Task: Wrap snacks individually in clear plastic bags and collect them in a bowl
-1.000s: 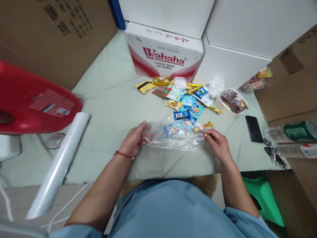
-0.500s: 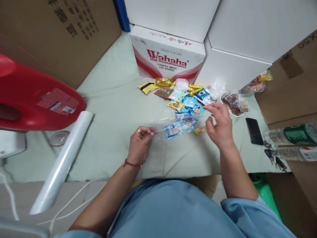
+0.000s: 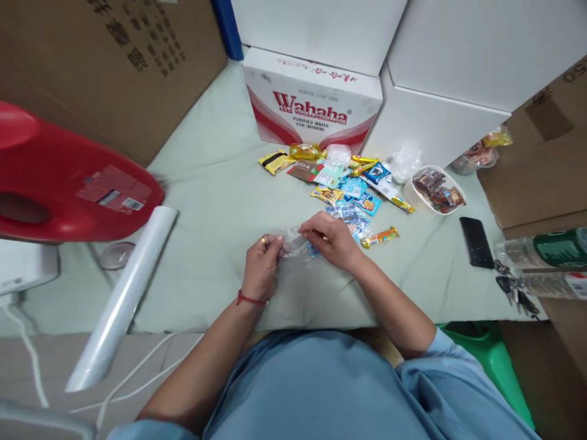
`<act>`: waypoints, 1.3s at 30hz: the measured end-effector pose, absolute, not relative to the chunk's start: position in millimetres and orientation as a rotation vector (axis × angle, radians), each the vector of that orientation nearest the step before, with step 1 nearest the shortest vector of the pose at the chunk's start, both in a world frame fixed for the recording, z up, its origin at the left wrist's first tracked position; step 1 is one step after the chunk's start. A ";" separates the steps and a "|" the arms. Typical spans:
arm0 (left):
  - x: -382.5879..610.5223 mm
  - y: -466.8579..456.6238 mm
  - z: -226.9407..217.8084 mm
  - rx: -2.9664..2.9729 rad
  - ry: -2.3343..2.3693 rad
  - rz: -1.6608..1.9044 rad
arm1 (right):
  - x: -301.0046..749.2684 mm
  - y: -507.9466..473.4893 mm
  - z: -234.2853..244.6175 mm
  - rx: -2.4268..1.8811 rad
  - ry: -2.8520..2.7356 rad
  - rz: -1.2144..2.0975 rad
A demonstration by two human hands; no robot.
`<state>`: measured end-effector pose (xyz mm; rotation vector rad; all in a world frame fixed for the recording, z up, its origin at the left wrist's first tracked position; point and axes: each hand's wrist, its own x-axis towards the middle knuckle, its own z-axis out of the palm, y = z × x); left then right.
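Beyond the right hand [image 3: 331, 241], a white-and-red cardboard box [image 3: 312, 115] reads "Wahaha® Purified Water for Drinking"; far rightward, a brown cardboard carton [image 3: 573, 98] shows, apparently, "50".

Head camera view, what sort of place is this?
Perhaps a lived-in room, though a storeroom is possible: snacks and a phone lie on a cloth-covered surface, with a Wahaha box behind the snacks.
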<state>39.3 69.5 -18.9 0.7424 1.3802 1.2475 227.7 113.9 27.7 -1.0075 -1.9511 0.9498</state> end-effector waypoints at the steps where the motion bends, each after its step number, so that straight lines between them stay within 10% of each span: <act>1: 38.3 70.0 -19.9 0.714 1.368 1.269 | 237.2 102.7 33.4 -0.993 -1.941 0.929; 12: -10.3 7.8 -22.9 0.733 1.499 1.174 | 362.5 -44.4 32.6 -1.250 -2.082 1.306; 25: 24.7 60.0 15.1 2.004 1.761 0.710 | 302.6 45.7 -17.0 -1.591 -1.454 1.125; 39: 27.2 64.3 -12.2 1.366 1.513 1.040 | 355.5 31.4 -13.5 -1.598 -0.994 1.123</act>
